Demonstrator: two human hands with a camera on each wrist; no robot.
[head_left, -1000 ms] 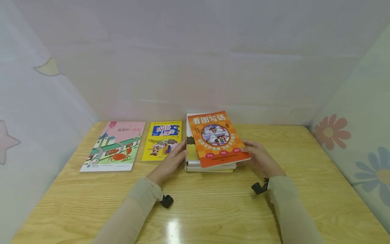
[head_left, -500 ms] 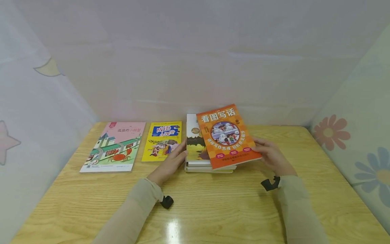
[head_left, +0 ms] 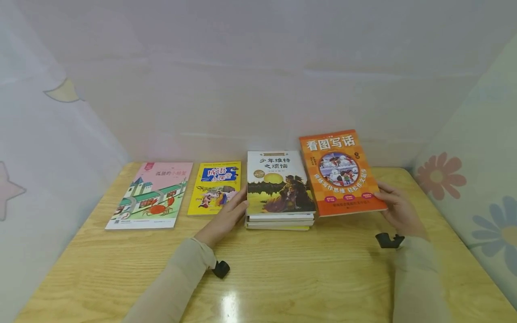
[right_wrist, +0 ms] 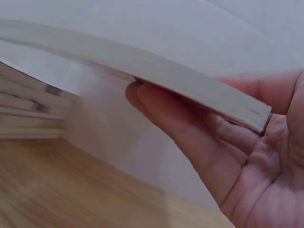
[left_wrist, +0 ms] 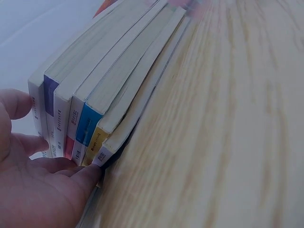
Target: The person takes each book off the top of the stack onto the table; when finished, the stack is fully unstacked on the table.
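orange picture-writing book (head_left: 341,172) up off the wooden table (head_left: 307,278), just to the right of the stack of books (head_left: 279,220), no longer over it. held by the right hand (head_left: 397,211) at its right edge, fingers (right_wrist: 190,128) tucked under the cover and thumb on top, so a firm pinch on the book. long side running from near to far, title end tipped up toward the back wall. book lying to the left of that hand, between the hand and the stack. right hand much nearer to it than the other one.

left hand (head_left: 224,217) flat against the left side of the stack, straight fingers (left_wrist: 28,142) touching the spines, holding nothing. top of the stack now a book with a dark brown and yellow cover (head_left: 279,186).

yellow idiom book (head_left: 215,186) and pink book with a red crab (head_left: 152,194) lying flat in a row to the left of the stack, well apart from the orange one. bare table just under and to the right of the orange book.
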